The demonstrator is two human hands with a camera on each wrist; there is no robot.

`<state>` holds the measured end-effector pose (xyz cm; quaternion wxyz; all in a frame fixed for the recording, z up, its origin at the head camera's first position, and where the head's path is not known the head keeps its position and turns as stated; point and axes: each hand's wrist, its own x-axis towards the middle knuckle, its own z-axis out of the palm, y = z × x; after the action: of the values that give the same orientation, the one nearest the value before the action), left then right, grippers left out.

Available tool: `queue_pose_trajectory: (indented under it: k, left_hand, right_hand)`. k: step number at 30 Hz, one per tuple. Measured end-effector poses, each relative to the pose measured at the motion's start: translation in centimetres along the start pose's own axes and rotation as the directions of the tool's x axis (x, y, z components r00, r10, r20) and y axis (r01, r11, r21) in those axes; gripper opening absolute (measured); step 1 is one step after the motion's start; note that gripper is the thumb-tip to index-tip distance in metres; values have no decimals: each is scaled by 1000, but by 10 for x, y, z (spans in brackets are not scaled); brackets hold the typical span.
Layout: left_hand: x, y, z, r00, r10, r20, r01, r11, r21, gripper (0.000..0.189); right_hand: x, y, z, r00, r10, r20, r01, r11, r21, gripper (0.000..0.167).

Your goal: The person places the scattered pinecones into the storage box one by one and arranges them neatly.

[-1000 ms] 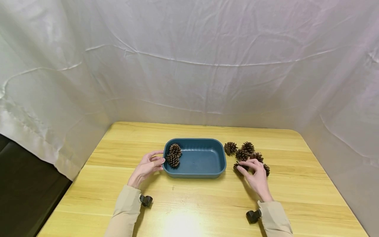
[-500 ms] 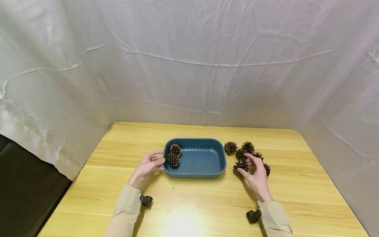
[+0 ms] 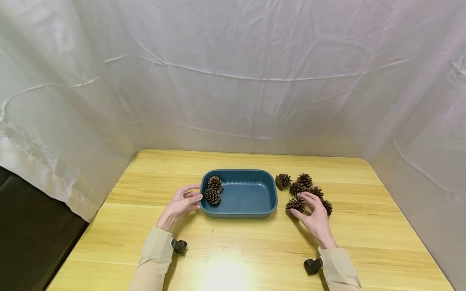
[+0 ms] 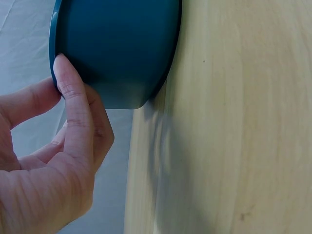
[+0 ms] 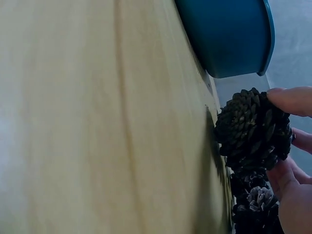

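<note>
A dark teal plastic tub (image 3: 240, 215) stands on the table, with two brown pine cones (image 3: 212, 196) at its left end. My left hand (image 3: 181, 205) holds the tub's left end, its thumb and index finger at the rim in the left wrist view. To the right of the tub, my right hand (image 3: 316, 218) grips a pine cone (image 5: 251, 129) between thumb and fingers. Several more pine cones (image 3: 304, 180) lie close around that hand; its fingers partly hide some of them.
The light wooden table (image 3: 233, 238) carries everything. White cloth (image 3: 233, 101) hangs behind it and at both sides. A dark surface (image 3: 32, 226) shows at the lower left. Each sleeve cuff bears a small black camera (image 3: 179, 246).
My right hand's fingers have spread, then settled around the nearest pine cone, which has shifted slightly left. My left hand and the tub have stayed in place.
</note>
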<state>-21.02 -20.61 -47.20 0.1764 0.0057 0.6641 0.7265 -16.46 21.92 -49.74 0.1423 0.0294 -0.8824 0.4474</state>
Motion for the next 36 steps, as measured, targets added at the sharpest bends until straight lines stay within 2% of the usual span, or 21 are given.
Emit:
queue_pose_trajectory:
  k: [5,10,16,20,28,32,36]
  left_hand:
    - [0,0,0,1000,-3,0,3,1000,3,57]
    - [1,0,-1,1000,-8,-3,8,1000,20,57]
    - [1,-1,-1,1000,-9,-6,9,1000,20,57]
    - [2,-1,0,1000,-5,-2,5,1000,21,57]
    - [1,-1,1,1000,-7,5,7,1000,12,57]
    - [1,0,1,1000,-9,5,9,1000,13,57]
    - [1,0,1,1000,-10,4,10,1000,13,57]
  right_hand:
    - [2,-1,-2,999,-26,18,27,998,-60,49]
    - [3,-1,-4,999,-16,40,17,999,-32,48]
    - [1,0,-2,1000,-15,0,15,997,-78,49]
    - [0,-1,-1,1000,-11,-15,10,999,-50,50]
    - [0,-3,-3,1000,19,24,-20,1000,19,59]
    - [1,-2,-3,999,28,36,-28,1000,5,66]
    - [2,-2,-3,1000,-1,24,1,1000,-18,64]
